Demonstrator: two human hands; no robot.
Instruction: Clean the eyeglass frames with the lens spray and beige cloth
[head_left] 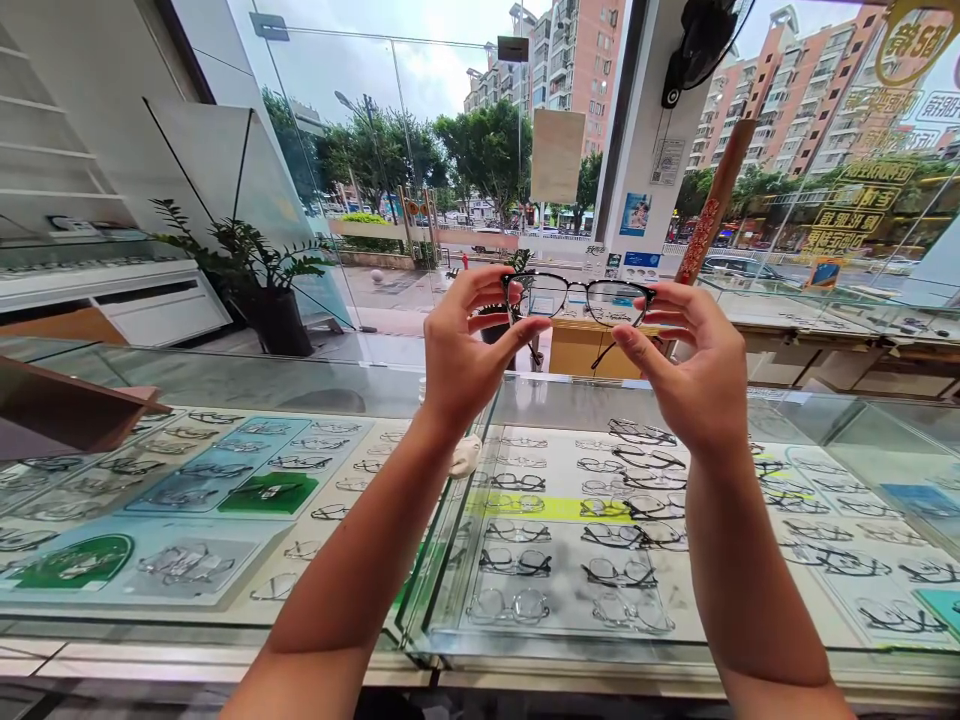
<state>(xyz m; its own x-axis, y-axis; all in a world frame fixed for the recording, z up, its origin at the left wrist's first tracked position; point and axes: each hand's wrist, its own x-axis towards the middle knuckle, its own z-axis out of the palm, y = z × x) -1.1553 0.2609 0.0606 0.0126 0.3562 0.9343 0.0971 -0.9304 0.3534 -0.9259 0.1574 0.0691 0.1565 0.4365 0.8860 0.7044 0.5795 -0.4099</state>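
A pair of dark-rimmed eyeglasses (576, 298) is held up in front of me, above the glass display case. My left hand (474, 345) pinches its left end near the hinge, fingers behind and thumb below. At the right end, my right hand (686, 350) grips it the same way. The temple arms hang down behind the lenses, their curved tips showing between my thumbs. Below my forearms, rows of eyeglasses (516, 562) lie inside the case.
The glass display case (465, 650) spans the foreground. A brown board (71, 405) juts in at the left. Beyond stand a potted plant (281, 320), another counter (855, 350) at the right, and glass doors facing a street. A black fan (705, 45) hangs upper right.
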